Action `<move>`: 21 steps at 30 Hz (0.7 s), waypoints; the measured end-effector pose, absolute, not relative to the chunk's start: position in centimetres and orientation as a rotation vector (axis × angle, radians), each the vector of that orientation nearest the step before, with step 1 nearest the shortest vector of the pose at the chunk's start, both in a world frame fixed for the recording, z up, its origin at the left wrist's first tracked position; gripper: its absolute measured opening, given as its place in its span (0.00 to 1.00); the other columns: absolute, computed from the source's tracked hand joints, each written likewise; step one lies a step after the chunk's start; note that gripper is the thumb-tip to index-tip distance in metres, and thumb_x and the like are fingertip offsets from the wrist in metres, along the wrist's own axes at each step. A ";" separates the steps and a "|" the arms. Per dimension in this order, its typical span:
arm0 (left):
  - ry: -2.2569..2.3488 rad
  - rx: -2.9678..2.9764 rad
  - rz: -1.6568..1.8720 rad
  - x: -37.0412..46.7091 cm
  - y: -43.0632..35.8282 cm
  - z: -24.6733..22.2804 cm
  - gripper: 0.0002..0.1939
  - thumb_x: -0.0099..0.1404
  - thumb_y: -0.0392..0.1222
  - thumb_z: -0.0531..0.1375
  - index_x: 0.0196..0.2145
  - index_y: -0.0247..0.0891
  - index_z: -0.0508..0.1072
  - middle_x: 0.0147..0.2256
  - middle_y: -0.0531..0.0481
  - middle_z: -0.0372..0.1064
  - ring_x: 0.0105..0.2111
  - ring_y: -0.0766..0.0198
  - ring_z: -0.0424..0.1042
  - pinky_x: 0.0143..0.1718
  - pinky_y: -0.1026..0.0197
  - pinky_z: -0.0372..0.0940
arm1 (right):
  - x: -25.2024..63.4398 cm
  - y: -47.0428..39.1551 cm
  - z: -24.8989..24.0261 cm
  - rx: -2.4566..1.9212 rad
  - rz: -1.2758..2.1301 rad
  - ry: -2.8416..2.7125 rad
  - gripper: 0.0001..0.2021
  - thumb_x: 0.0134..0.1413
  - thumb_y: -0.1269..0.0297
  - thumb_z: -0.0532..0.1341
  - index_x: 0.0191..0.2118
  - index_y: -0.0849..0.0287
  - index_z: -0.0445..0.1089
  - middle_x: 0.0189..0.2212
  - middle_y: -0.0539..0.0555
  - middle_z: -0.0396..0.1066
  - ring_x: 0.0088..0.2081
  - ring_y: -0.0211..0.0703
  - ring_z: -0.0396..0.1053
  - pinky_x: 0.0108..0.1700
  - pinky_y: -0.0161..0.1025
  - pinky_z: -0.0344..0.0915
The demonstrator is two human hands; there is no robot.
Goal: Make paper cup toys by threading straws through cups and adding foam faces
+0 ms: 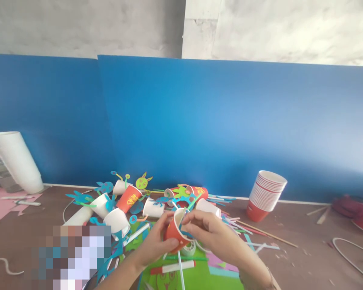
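Observation:
A red paper cup [173, 234] is tilted in my left hand [159, 237], whose fingers wrap round its side and rim. The fingers of my right hand [204, 227] are bent together at the cup's mouth, by some blue paper and straw pieces. What they pinch there is too small to make out. A pale straw [181, 270] sticks out below the cup. Beneath my hands lie green paper [196, 280] and a red-and-white marker [178, 266].
Decorated paper cups [130, 199] and blue cut-outs crowd the middle left. A stack of red cups [266, 195] stands at the right, a white stack [16, 161] at the far left. Sticks and straws [260, 229] lie right of my hands. A blue partition [199, 121] rises behind.

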State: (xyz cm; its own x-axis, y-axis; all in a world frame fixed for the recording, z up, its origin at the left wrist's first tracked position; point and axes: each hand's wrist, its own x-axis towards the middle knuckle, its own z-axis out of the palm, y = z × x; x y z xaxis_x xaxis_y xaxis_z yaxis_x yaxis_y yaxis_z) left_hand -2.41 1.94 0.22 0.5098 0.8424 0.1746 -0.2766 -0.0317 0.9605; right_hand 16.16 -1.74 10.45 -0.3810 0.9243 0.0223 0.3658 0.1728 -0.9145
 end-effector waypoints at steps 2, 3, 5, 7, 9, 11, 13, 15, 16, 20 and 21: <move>0.534 1.199 0.912 -2.6 1.9 0.1 0.39 0.49 0.62 0.68 0.55 0.43 0.65 0.51 0.43 0.69 0.52 0.47 0.67 0.53 0.49 0.60 | 16.6 -2.1 10.9 -1.133 1.259 -1.867 0.11 0.57 0.65 0.57 0.43 0.56 0.75 0.21 0.45 0.62 0.23 0.33 0.55 0.24 0.30 0.53; 0.545 1.167 0.884 -2.7 1.9 0.1 0.39 0.49 0.62 0.68 0.54 0.43 0.67 0.52 0.43 0.69 0.53 0.47 0.66 0.54 0.48 0.59 | 16.7 -2.3 11.1 -1.123 1.269 -1.902 0.13 0.56 0.66 0.58 0.45 0.55 0.75 0.21 0.44 0.61 0.22 0.33 0.55 0.23 0.30 0.52; 0.570 1.136 0.835 -2.9 1.8 0.2 0.37 0.49 0.62 0.68 0.53 0.42 0.70 0.53 0.43 0.69 0.56 0.46 0.63 0.56 0.48 0.57 | 16.9 -2.6 11.3 -1.151 1.246 -1.971 0.15 0.54 0.69 0.58 0.46 0.52 0.75 0.18 0.43 0.59 0.21 0.33 0.54 0.23 0.30 0.52; 0.565 1.161 0.793 -2.9 1.7 0.5 0.34 0.51 0.62 0.67 0.51 0.41 0.73 0.51 0.43 0.71 0.56 0.45 0.63 0.57 0.47 0.56 | 16.6 -2.7 11.3 -1.189 1.173 -2.009 0.16 0.54 0.73 0.56 0.43 0.51 0.77 0.18 0.43 0.61 0.21 0.32 0.55 0.23 0.30 0.52; 0.508 1.207 0.768 -2.7 1.6 0.7 0.35 0.51 0.63 0.66 0.51 0.40 0.73 0.49 0.42 0.72 0.54 0.45 0.65 0.56 0.47 0.57 | 16.0 -2.6 11.1 -1.185 1.051 -2.020 0.16 0.53 0.75 0.55 0.36 0.51 0.78 0.23 0.45 0.68 0.24 0.33 0.58 0.26 0.31 0.54; 0.435 1.225 0.760 -2.4 1.5 0.7 0.43 0.45 0.63 0.70 0.55 0.40 0.69 0.49 0.42 0.72 0.52 0.44 0.67 0.54 0.47 0.58 | 15.3 -2.4 10.8 -1.165 0.925 -2.011 0.14 0.52 0.75 0.57 0.32 0.53 0.78 0.31 0.48 0.73 0.28 0.35 0.63 0.29 0.32 0.57; 0.385 1.217 0.777 -2.2 1.4 0.7 0.52 0.37 0.58 0.75 0.59 0.43 0.63 0.49 0.44 0.70 0.52 0.45 0.67 0.52 0.47 0.59 | 14.9 -2.3 10.5 -1.168 0.829 -1.996 0.11 0.52 0.73 0.58 0.32 0.54 0.77 0.36 0.50 0.74 0.30 0.36 0.64 0.30 0.33 0.58; 0.388 1.220 0.789 -2.2 1.4 0.8 0.52 0.35 0.52 0.77 0.58 0.45 0.63 0.48 0.47 0.70 0.51 0.48 0.68 0.51 0.51 0.60 | 14.8 -2.4 10.3 -1.219 0.783 -2.000 0.09 0.53 0.72 0.58 0.32 0.55 0.77 0.33 0.50 0.74 0.26 0.35 0.62 0.27 0.33 0.56; 0.407 1.229 0.781 -2.3 1.4 0.9 0.49 0.37 0.49 0.76 0.56 0.46 0.64 0.47 0.49 0.71 0.49 0.50 0.69 0.50 0.53 0.60 | 14.8 -2.4 10.3 -1.249 0.768 -2.019 0.10 0.52 0.72 0.58 0.32 0.56 0.76 0.30 0.49 0.73 0.25 0.35 0.60 0.26 0.33 0.54; 0.524 1.243 0.732 -2.8 1.5 1.5 0.38 0.43 0.46 0.73 0.52 0.45 0.67 0.43 0.53 0.74 0.42 0.56 0.72 0.43 0.59 0.62 | 15.2 -2.4 10.4 -1.325 0.593 -2.153 0.12 0.51 0.75 0.54 0.27 0.56 0.74 0.22 0.47 0.68 0.24 0.35 0.58 0.26 0.33 0.50; 0.555 1.255 0.731 -2.9 1.5 1.6 0.38 0.43 0.45 0.72 0.52 0.45 0.67 0.43 0.53 0.74 0.43 0.55 0.72 0.43 0.59 0.63 | 15.3 -2.3 10.3 -1.335 0.540 -2.188 0.12 0.51 0.76 0.54 0.26 0.57 0.72 0.22 0.47 0.68 0.24 0.35 0.58 0.26 0.34 0.50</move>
State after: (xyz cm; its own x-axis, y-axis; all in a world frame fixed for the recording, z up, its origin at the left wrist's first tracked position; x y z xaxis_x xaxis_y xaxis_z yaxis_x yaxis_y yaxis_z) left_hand -2.89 1.53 1.60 0.6571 0.7536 0.0167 -0.1868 0.1414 0.9722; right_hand 15.30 -2.33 10.32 -0.3816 0.8976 0.2205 0.6922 0.4357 -0.5754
